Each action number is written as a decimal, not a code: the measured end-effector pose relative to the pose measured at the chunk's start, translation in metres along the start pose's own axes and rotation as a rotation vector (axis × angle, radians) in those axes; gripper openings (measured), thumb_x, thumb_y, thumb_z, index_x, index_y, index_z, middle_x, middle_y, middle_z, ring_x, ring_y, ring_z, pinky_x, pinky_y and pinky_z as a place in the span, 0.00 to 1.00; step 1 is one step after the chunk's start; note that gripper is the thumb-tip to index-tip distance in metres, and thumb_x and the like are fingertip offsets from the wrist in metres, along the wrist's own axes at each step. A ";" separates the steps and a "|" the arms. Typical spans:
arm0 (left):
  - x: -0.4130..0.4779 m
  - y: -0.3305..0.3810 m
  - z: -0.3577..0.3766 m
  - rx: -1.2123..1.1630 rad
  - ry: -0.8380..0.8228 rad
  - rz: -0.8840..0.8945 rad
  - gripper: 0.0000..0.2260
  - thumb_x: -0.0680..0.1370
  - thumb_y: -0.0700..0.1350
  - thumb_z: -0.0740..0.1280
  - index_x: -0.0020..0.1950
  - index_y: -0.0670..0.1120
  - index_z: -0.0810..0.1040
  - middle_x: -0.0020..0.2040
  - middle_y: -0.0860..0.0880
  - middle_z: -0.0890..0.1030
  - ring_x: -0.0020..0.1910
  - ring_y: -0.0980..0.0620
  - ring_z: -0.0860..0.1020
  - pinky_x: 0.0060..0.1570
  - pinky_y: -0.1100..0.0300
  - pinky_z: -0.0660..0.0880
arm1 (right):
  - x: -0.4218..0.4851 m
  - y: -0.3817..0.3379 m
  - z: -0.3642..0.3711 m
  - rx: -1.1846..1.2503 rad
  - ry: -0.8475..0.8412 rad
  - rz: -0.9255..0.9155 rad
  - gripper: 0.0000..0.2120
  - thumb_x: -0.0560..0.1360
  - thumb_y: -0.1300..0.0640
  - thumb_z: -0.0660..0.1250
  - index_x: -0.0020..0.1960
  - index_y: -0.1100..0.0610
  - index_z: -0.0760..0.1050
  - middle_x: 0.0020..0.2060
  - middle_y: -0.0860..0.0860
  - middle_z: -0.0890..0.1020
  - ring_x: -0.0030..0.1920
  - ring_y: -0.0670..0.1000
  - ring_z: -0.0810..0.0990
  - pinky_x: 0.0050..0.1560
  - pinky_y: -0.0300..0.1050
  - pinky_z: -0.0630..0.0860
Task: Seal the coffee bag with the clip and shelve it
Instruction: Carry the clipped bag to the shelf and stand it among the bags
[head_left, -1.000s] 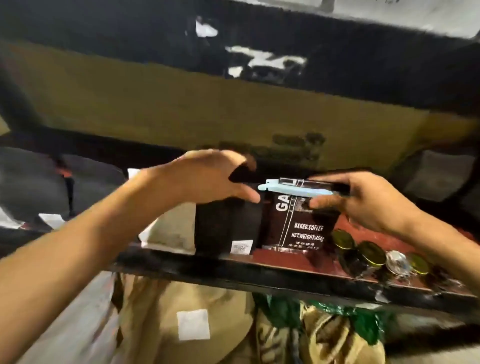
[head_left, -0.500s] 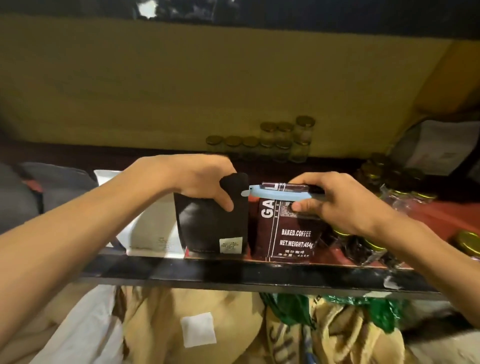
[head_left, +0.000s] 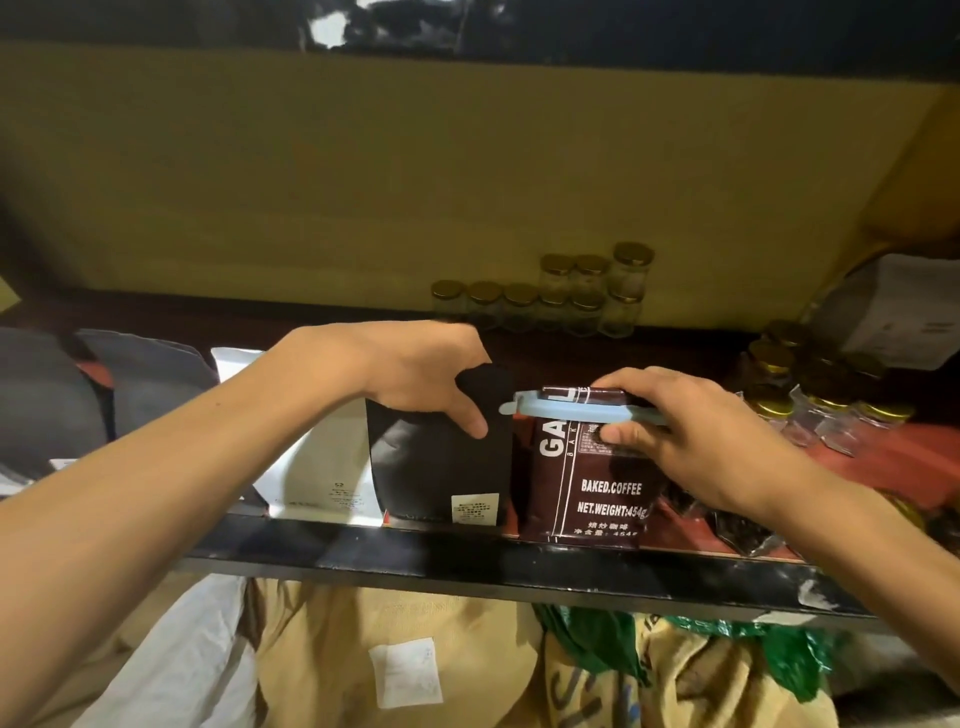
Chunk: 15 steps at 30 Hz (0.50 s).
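Note:
The brown coffee bag (head_left: 587, 493), printed "BAKED.COFFEE", stands upright at the front of the shelf (head_left: 467, 556). A light blue clip (head_left: 566, 408) runs across its folded top. My right hand (head_left: 696, 441) grips the bag's top from the right, thumb on the front, fingers over the clip. My left hand (head_left: 415, 374) holds the top of a black pouch (head_left: 441, 467) just left of the coffee bag, keeping it upright.
A white pouch (head_left: 311, 467) and dark grey bags (head_left: 150, 379) stand further left. Gold-lidded glass jars (head_left: 571, 296) line the back wall, and more jars (head_left: 821, 405) crowd the right. A white box (head_left: 904, 317) sits far right. Sacks (head_left: 363, 654) lie below the shelf.
The coffee bag has come down from the air onto the shelf and now stands beside the black pouch. Both hands stay on their bags.

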<state>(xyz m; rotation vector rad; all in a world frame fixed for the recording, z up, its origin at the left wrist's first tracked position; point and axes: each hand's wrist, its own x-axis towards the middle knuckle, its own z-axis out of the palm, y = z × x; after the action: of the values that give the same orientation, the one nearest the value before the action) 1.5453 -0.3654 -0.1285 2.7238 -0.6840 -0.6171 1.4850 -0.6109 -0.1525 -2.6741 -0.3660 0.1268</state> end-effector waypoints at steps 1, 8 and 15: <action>0.000 0.002 0.000 -0.002 -0.002 -0.008 0.11 0.72 0.53 0.74 0.52 0.51 0.83 0.43 0.53 0.85 0.42 0.54 0.84 0.47 0.52 0.82 | 0.000 -0.001 0.000 -0.010 -0.006 0.010 0.18 0.76 0.48 0.67 0.64 0.41 0.70 0.54 0.44 0.77 0.58 0.48 0.75 0.56 0.52 0.77; 0.002 0.000 0.001 -0.003 0.025 -0.007 0.15 0.72 0.54 0.74 0.56 0.53 0.79 0.41 0.62 0.75 0.44 0.56 0.78 0.41 0.62 0.76 | 0.000 -0.026 0.006 -0.230 0.106 -0.021 0.19 0.76 0.41 0.62 0.67 0.41 0.69 0.57 0.43 0.77 0.61 0.49 0.72 0.61 0.51 0.69; -0.002 0.002 0.001 -0.001 0.017 0.040 0.17 0.73 0.52 0.74 0.61 0.53 0.79 0.52 0.58 0.80 0.50 0.55 0.79 0.45 0.62 0.77 | -0.001 -0.027 0.018 -0.279 0.152 -0.037 0.18 0.79 0.42 0.57 0.67 0.42 0.65 0.57 0.42 0.76 0.60 0.46 0.73 0.60 0.49 0.66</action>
<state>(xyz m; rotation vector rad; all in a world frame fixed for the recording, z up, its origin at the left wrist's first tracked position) 1.5423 -0.3665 -0.1277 2.7043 -0.7319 -0.5839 1.4745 -0.5800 -0.1572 -2.9252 -0.4105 -0.1490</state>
